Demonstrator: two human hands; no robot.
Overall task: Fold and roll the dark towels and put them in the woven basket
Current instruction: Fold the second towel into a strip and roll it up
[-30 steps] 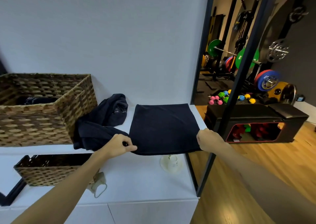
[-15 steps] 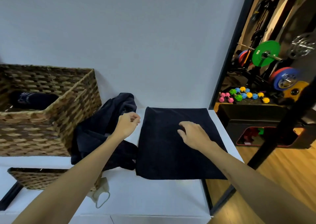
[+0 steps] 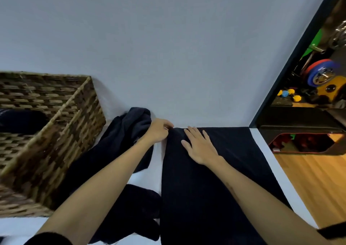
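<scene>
A: What sits at the far left?

B: A woven basket [image 3: 56, 132] stands on the white countertop [image 3: 265, 160] against the grey wall [image 3: 168, 48]. Inside it, at the left edge, a dark rolled towel [image 3: 20, 120] lies low in the basket.

A: And just right of the basket?

B: A crumpled heap of dark towels [image 3: 119, 143] leans on the basket's right wall and reaches the wall behind; more dark cloth from it spills toward the near edge of the counter.

A: Where is the left hand?

B: The left hand [image 3: 159, 131] is over the far end of that heap, fingers curled, pinching the far left corner of the folded dark towel [image 3: 215, 188], where the cloth is bunched up a little.

A: The towel itself?

B: It lies flat on the counter, a long dark rectangle running from the wall to the near edge, a strip of bare white counter on its right.

A: The right hand?

B: The right hand [image 3: 199, 145] lies palm down on the towel's far left part, fingers straight and spread, pressing the cloth; it grips nothing. It is just beside the left hand.

A: Further right?

B: A black frame post [image 3: 292, 57], then a gym room with coloured weight plates [image 3: 320, 72], a black bench [image 3: 299, 121] and wood floor [image 3: 314, 179].
</scene>
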